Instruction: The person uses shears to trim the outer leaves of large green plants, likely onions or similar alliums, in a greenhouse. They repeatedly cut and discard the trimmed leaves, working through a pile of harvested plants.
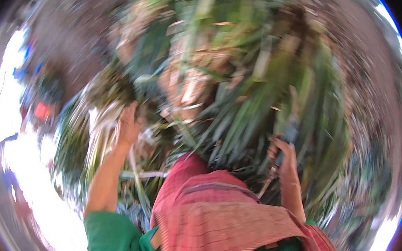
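Note:
On the left, my left hand [128, 122] lies against a bundle of long green leaves with pale stems [97, 133]. Blur hides whether its fingers grip the bundle. My right hand [283, 145] is closed around a long, narrow hand tool [291, 130] with a blue-grey middle part. One thin end of the tool points forward over the leaves and the other slants back towards my lap; its exact kind is too blurred to tell. Beneath and beyond it spreads a large heap of strap-shaped green leaves [256, 110].
A brown, frayed clump [191, 87] sits amid the leaves ahead. Brown ground [69, 33] shows beyond the heap at the left. A small orange-red thing [41, 111] is at the far left. Red checked cloth [212, 220] covers my lap.

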Available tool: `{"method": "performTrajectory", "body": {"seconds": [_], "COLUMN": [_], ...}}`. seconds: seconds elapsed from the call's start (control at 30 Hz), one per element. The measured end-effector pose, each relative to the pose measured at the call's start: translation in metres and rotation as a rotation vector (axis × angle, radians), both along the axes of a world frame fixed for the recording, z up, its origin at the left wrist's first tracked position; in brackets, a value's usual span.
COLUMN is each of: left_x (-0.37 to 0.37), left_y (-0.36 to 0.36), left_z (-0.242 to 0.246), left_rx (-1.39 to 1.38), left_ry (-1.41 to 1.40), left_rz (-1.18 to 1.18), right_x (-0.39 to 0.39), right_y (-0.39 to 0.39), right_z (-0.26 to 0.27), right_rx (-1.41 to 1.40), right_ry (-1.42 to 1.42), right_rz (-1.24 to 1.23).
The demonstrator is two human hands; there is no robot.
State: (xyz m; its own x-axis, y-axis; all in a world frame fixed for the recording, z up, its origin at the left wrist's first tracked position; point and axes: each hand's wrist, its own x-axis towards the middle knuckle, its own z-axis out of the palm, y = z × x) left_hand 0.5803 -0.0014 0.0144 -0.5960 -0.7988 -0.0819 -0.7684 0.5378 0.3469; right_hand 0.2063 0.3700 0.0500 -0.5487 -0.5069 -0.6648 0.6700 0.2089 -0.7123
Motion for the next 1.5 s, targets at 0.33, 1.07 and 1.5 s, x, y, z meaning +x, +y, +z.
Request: {"method": "performTrajectory", "body": {"seconds": [0.33, 1.07, 1.5], "left_x": [-0.450, -0.659, -0.499], "left_y": [0.086, 0.077, 0.092], "left_z": [-0.018, -0.084, -0.029], "left_rx": [0.355, -0.035, 0.397], "left_ry": [0.467, -0.306, 0.092], "left_rz": [-0.546, -0.169, -0.560], "right_x": [-0.022, -0.006, -0.011], "right_y": [-0.028, 0.022, 0.029], "right_z": [0.007, -0.034, -0.009], "right_rx": [-0.092, -0.209, -0.268], "right_ry": [-0.113, -0.105, -0.088], "right_rz": [-0.137, -0.169, -0.235]}}
